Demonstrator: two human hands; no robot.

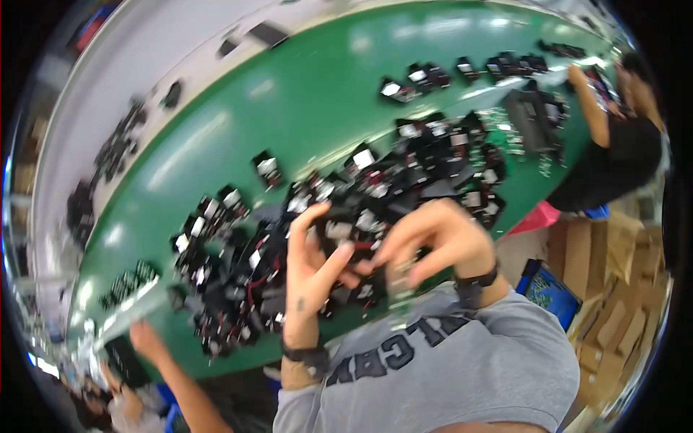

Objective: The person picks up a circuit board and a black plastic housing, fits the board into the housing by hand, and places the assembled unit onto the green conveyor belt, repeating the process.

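Both my hands are raised over the near side of a pile of small black devices (289, 249) with pale labels and red wires. My left hand (309, 270) has its index finger and thumb apart in a curve; nothing clearly lies between them, and its other fingers are partly hidden. Close beside it, my right hand (451, 242) is bent downward, thumb and fingers pinched around a small green circuit board (399, 292). Motion blurs the board and the fingertips. A dark band circles each wrist.
The pile covers the near part of a long green table (310, 86). Another person's arm (173, 375) reaches in at lower left; a co-worker (613, 144) handles a device at far right. Green boards (505, 133) lie beside a black tray (533, 119). Cardboard boxes (613, 303) stand at right.
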